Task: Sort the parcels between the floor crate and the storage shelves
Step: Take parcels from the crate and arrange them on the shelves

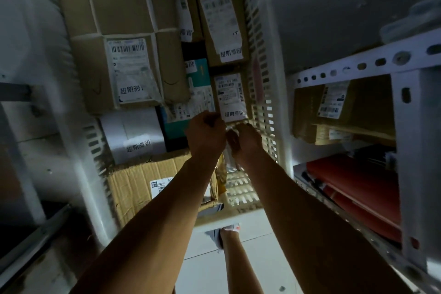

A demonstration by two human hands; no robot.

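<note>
Both hands pinch small brown parcel [230, 96] at its near end: left hand [206, 135], right hand [244, 142] | head view: parcel wedged upright in white floor crate [263, 112] against right wall | risk: tight packing snags lift, thin fingertip hold slips.

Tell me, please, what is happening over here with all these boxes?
A person is bent over a white slotted floor crate packed with labelled cardboard parcels. Both hands are down inside it: the left hand and the right hand close together at the near edge of a small labelled brown box, fingers curled as if taking hold of it. More parcels sit on the metal shelves to the right.
</note>
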